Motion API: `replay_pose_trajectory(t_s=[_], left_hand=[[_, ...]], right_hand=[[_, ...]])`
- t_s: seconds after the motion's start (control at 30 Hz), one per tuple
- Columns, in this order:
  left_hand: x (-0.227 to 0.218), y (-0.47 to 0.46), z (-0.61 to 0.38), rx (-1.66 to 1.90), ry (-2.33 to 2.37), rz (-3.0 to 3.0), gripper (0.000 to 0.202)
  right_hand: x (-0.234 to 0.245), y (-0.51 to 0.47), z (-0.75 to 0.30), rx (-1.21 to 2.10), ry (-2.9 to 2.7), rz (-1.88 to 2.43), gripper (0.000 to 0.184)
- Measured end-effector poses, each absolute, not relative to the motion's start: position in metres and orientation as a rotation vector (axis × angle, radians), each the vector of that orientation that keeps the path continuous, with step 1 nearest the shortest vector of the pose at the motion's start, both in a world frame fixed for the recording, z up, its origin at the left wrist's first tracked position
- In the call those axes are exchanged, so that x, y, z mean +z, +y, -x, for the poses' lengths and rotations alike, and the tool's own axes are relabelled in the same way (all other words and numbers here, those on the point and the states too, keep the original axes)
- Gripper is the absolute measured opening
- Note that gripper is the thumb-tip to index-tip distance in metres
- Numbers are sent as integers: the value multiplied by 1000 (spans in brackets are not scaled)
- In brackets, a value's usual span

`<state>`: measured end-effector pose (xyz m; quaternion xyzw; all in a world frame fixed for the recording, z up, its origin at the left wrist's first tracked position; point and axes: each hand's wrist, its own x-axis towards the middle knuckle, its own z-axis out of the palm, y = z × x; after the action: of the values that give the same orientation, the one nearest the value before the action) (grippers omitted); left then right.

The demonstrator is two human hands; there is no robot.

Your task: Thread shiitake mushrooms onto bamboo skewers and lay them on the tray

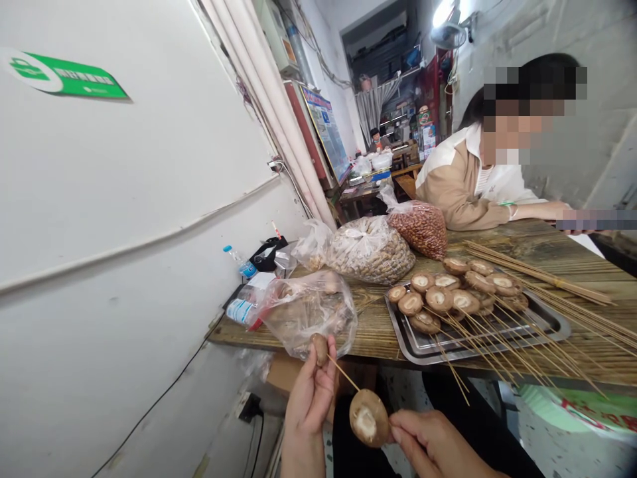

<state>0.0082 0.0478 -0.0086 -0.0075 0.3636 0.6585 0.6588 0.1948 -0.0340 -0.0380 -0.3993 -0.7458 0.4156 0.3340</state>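
Note:
My left hand (311,398) is closed, pinching a small mushroom (320,347) at the end of a thin bamboo skewer (343,374). My right hand (430,441) is closed on a larger brown mushroom (369,417) with a pale stem, at the skewer's other end. Both hands are below the front edge of the wooden table (572,249). Just above my left hand lies a clear plastic bag of mushrooms (311,312).
A steel tray (423,345) holds several skewered mushrooms (448,295). Loose bamboo skewers (547,275) lie right of it. Bags of nuts (371,252) and red peanuts (423,229) sit behind. A person in a beige jacket (458,186) leans on the far side. A white wall is left.

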Motion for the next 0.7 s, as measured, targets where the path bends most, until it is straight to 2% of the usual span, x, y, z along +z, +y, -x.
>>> replay_pose_trajectory(t_s=[0.7], left_hand=[[4,50,-17,1618,956,-220,19]], right_hand=[[-37,-32,-203,1033,-1995,1039,32]])
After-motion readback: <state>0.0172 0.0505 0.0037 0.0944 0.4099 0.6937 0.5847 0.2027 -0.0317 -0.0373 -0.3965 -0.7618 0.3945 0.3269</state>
